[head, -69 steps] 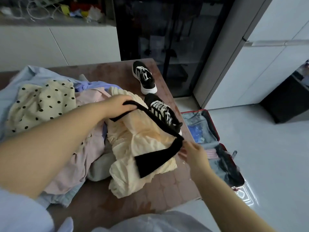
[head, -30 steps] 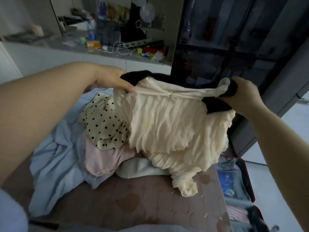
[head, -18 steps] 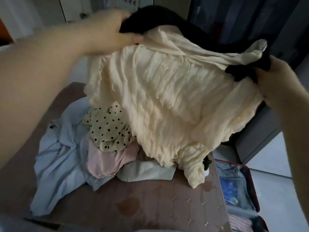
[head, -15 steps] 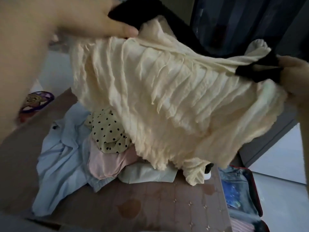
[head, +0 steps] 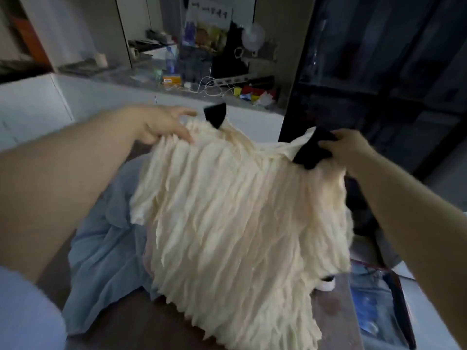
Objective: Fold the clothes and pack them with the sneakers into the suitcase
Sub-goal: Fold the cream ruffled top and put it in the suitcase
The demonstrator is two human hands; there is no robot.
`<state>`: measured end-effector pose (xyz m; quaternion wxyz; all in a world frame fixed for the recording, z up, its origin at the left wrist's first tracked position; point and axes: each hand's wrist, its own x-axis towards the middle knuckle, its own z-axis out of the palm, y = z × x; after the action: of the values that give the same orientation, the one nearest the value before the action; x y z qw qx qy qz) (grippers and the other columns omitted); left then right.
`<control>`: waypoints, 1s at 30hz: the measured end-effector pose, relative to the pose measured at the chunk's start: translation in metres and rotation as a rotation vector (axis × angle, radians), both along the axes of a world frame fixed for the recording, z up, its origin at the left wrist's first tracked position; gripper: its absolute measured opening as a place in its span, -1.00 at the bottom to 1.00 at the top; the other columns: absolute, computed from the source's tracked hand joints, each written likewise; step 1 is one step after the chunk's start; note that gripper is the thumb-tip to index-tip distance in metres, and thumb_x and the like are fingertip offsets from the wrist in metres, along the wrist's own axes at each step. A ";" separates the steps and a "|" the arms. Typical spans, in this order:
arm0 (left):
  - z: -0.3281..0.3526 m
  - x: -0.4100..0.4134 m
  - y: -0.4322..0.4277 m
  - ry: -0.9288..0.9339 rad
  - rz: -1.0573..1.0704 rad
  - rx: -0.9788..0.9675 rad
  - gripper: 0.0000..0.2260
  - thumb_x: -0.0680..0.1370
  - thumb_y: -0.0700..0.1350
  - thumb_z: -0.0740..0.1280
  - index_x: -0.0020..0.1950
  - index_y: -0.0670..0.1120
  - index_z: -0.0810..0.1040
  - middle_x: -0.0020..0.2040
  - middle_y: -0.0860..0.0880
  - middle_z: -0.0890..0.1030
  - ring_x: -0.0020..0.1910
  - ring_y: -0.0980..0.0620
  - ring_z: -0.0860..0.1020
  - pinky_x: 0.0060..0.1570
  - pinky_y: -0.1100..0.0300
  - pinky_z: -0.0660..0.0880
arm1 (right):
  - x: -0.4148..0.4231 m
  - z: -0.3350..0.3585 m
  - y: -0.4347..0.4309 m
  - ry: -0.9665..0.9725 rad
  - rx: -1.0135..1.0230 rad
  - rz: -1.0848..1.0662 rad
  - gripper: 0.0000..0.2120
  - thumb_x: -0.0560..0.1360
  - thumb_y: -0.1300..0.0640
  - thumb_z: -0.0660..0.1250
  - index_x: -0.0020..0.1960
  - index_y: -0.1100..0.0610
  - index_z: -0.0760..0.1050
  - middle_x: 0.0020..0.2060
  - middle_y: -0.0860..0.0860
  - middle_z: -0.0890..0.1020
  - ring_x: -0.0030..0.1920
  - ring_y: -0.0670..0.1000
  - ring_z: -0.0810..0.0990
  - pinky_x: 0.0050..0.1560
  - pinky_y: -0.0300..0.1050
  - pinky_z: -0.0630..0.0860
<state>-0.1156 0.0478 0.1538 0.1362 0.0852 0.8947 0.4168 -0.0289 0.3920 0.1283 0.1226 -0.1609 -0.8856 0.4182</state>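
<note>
Cream top (head: 235, 223) hangs over the bench (head: 131, 324), top edge running left-right between the hands. Right hand (head: 351, 150) pinches its black strap (head: 312, 151) with curled fingers. Left hand (head: 164, 125) is at the other corner, fingers near straight, grip unclear. Suitcase (head: 379, 294) sits lower right.

Cream crinkled top (head: 235, 223), black trim, spread hanging over blue garment (head: 106, 248); sneaker (head: 326, 284) toe beneath; suitcase (head: 400, 296) open.

The pleated top (head: 240, 223) hung between the left hand (head: 161, 125) and the right hand (head: 348, 147), over the table (head: 141, 329). A shirt (head: 106, 248) lay under it to the left; what seemed a sneaker (head: 326, 284) sat beneath its right edge. The suitcase (head: 379, 299) lay right of the table, a counter (head: 126, 77) far behind.
</note>
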 end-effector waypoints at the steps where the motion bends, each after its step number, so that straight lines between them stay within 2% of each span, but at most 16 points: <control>1: -0.023 0.004 -0.009 0.034 0.093 -0.022 -0.32 0.42 -0.29 0.42 0.45 0.06 0.22 0.32 -0.13 0.39 0.22 -0.18 0.46 0.14 -0.01 0.45 | -0.011 -0.020 -0.006 0.055 0.090 -0.051 -0.64 0.50 0.21 0.33 0.27 0.28 0.42 0.09 0.16 0.56 0.00 0.12 0.57 -0.06 -0.29 0.47; 2: -0.039 -0.002 -0.009 0.089 0.140 -0.122 -0.32 0.44 -0.26 0.40 0.47 0.03 0.16 0.31 -0.16 0.39 0.20 -0.20 0.46 0.08 0.03 0.45 | -0.018 -0.039 -0.011 0.060 0.111 -0.055 -0.58 0.50 0.18 0.32 0.32 0.26 0.35 0.17 0.16 0.52 0.14 0.14 0.52 0.02 -0.19 0.42; 4: -0.085 -0.004 -0.013 0.227 0.103 -0.355 -0.36 0.43 -0.12 0.35 0.46 0.01 0.15 0.29 -0.18 0.43 0.18 -0.20 0.49 0.07 0.04 0.45 | -0.025 -0.077 -0.014 -0.059 0.169 0.017 -0.55 0.48 0.14 0.32 0.32 0.22 0.34 0.19 0.16 0.51 0.19 0.15 0.50 0.04 -0.13 0.39; 7: -0.121 -0.009 -0.019 0.240 -0.050 -0.479 -0.27 0.40 -0.13 0.41 0.48 -0.05 0.11 0.37 -0.16 0.38 0.24 -0.18 0.45 0.16 -0.02 0.43 | -0.006 -0.126 -0.008 -0.259 0.220 0.229 -0.85 0.44 0.22 0.37 0.01 0.13 0.53 0.07 0.14 0.55 0.10 0.13 0.52 0.15 -0.05 0.44; 8: -0.134 -0.001 -0.022 0.229 -0.096 -0.509 -0.23 0.41 -0.15 0.43 0.50 -0.09 0.08 0.42 -0.16 0.30 0.32 -0.17 0.38 0.25 0.01 0.37 | 0.007 -0.140 -0.004 -0.331 0.236 0.267 -0.85 0.43 0.20 0.40 -0.01 0.17 0.51 0.11 0.13 0.55 0.13 0.13 0.51 0.17 -0.05 0.42; 10: -0.160 0.015 -0.036 0.195 -0.118 -0.501 -0.18 0.39 -0.09 0.47 0.52 -0.14 0.07 0.49 -0.15 0.18 0.45 -0.14 0.21 0.40 0.08 0.18 | 0.035 -0.163 0.007 -0.516 0.233 0.261 -0.61 0.43 0.11 0.43 0.21 0.16 0.46 0.21 0.08 0.50 0.20 0.09 0.47 0.11 -0.16 0.36; 11: -0.172 0.018 -0.045 0.188 -0.105 -0.481 -0.13 0.35 0.05 0.49 0.51 -0.15 0.11 0.49 -0.14 0.20 0.46 -0.12 0.21 0.42 0.07 0.17 | 0.047 -0.175 0.011 -0.592 0.214 0.238 -0.51 0.42 0.05 0.43 0.29 0.15 0.39 0.22 0.06 0.48 0.21 0.09 0.46 0.09 -0.16 0.36; 13: -0.196 0.024 -0.062 0.129 -0.022 -0.433 -0.07 0.20 0.37 0.43 0.41 -0.11 0.29 0.37 -0.08 0.41 0.34 -0.09 0.39 0.32 0.00 0.34 | 0.065 -0.198 0.013 -0.627 0.342 0.215 -0.40 0.39 -0.11 0.42 0.32 0.11 0.32 0.22 0.02 0.47 0.22 0.09 0.45 0.16 -0.08 0.38; 15: -0.207 0.027 -0.068 0.116 0.097 -0.342 -0.28 0.27 0.21 0.51 0.26 -0.18 0.41 0.22 -0.08 0.51 0.20 -0.10 0.48 0.15 0.03 0.42 | 0.074 -0.215 0.010 -0.544 0.563 0.162 -0.39 0.39 -0.19 0.37 0.32 0.03 0.30 0.21 -0.03 0.48 0.24 0.09 0.41 0.25 -0.02 0.33; 18: -0.200 0.028 -0.068 0.066 0.174 -0.287 -0.66 0.38 -0.08 0.50 0.01 -0.19 0.46 -0.10 -0.09 0.51 -0.01 -0.15 0.52 -0.17 0.14 0.32 | 0.068 -0.218 0.006 -0.428 0.867 0.156 -0.75 0.47 0.04 0.26 0.14 -0.05 0.47 0.00 -0.05 0.56 0.18 0.09 0.43 0.23 -0.08 0.22; 19: -0.193 0.026 -0.070 0.051 0.166 -0.247 -0.73 0.40 -0.09 0.48 -0.05 -0.17 0.47 -0.17 -0.07 0.50 -0.10 -0.12 0.51 -0.23 0.17 0.29 | 0.064 -0.215 0.008 -0.401 0.850 0.163 -0.85 0.45 0.12 0.25 -0.04 -0.05 0.54 -0.15 -0.06 0.57 0.08 0.08 0.49 0.11 -0.12 0.28; 21: -0.172 0.019 -0.077 0.026 0.195 -0.126 -0.82 0.44 -0.10 0.44 -0.13 -0.16 0.51 -0.24 -0.06 0.51 -0.22 -0.04 0.47 -0.32 0.24 0.34 | 0.058 -0.201 0.016 -0.334 0.517 0.028 -0.84 0.41 0.21 0.26 -0.24 -0.02 0.53 -0.30 -0.02 0.57 -0.12 0.11 0.56 -0.22 -0.18 0.35; 23: -0.150 0.013 -0.083 0.052 0.269 0.030 -0.87 0.49 -0.17 0.38 -0.05 -0.21 0.55 -0.19 -0.10 0.55 -0.27 0.02 0.46 -0.32 0.29 0.38 | 0.048 -0.177 0.030 -0.171 0.240 -0.245 -0.84 0.44 0.25 0.25 -0.08 0.05 0.56 -0.17 0.11 0.61 -0.08 0.18 0.56 -0.22 -0.14 0.39; 26: -0.130 0.010 -0.079 0.063 0.298 0.248 -0.69 0.49 -0.24 0.36 0.23 -0.15 0.48 0.04 -0.14 0.53 -0.19 0.07 0.49 -0.14 0.22 0.41 | 0.046 -0.142 0.039 0.007 0.117 -0.423 -0.71 0.48 0.24 0.22 0.19 0.18 0.48 0.12 0.16 0.54 0.10 0.18 0.50 0.01 -0.12 0.36; 28: -0.133 0.015 -0.072 0.136 0.253 0.089 -0.49 0.46 -0.23 0.42 0.38 -0.13 0.35 0.19 -0.16 0.47 0.05 -0.05 0.50 0.09 0.10 0.40 | 0.054 -0.136 0.031 -0.047 0.056 -0.337 -0.72 0.48 0.22 0.26 0.19 0.15 0.48 0.10 0.10 0.54 0.03 0.11 0.51 -0.01 -0.15 0.34; 30: -0.144 0.037 -0.067 0.401 0.057 -0.248 -0.36 0.40 -0.14 0.48 0.42 -0.14 0.30 0.28 -0.21 0.44 0.25 -0.19 0.41 0.22 -0.05 0.33 | 0.076 -0.149 0.015 -0.172 0.045 -0.121 -0.86 0.48 0.20 0.30 0.02 0.08 0.54 -0.07 0.01 0.61 -0.12 0.03 0.55 -0.07 -0.13 0.43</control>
<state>-0.0786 -0.0189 0.0096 -0.0468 0.1237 0.9503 0.2819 0.0471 0.4068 -0.0205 0.0747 -0.2464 -0.8907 0.3746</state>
